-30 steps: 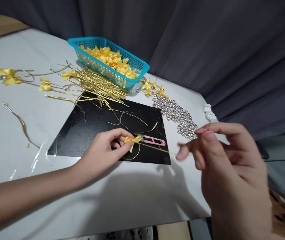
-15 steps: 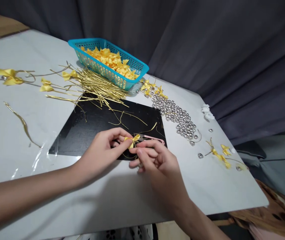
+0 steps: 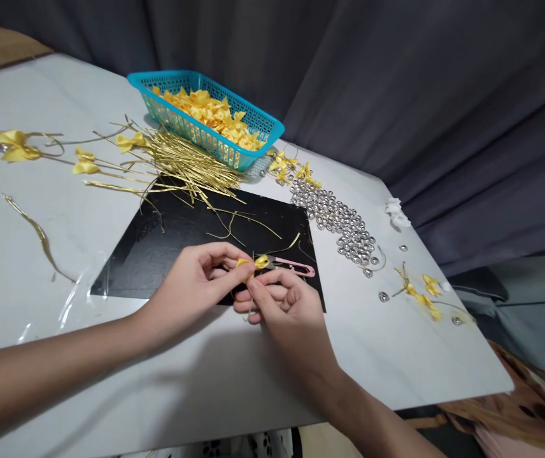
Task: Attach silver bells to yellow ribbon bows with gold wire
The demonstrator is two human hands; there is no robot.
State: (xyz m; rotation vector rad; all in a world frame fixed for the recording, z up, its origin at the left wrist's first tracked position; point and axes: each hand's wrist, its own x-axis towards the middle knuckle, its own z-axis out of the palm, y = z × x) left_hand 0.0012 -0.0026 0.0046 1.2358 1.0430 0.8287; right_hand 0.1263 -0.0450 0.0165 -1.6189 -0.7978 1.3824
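Observation:
Between thumb and fingers, my left hand (image 3: 210, 273) pinches a small yellow ribbon bow (image 3: 261, 261). My right hand (image 3: 284, 296) is closed just below the bow, its thumb and forefinger pressed on a thin gold tie (image 3: 249, 312) that hangs down from it. The fingertips of both hands nearly meet. Just behind them, pink-handled snips (image 3: 296, 266) lie on a black board (image 3: 134, 267), with their blades partly hidden by the bow and fingers.
A blue basket (image 3: 272, 130) of yellow bows stands at the back. Gold twist ties (image 3: 191, 162) lie in a heap before it. Silver beads (image 3: 334, 219) spread to the right, near finished-looking yellow bow pieces (image 3: 420, 298). A loose gold strand (image 3: 43, 238) lies at left.
My right hand has moved slightly left and closed its thumb and forefinger nearer the bow. The snips' pink handles show more. My left hand keeps its pinch.

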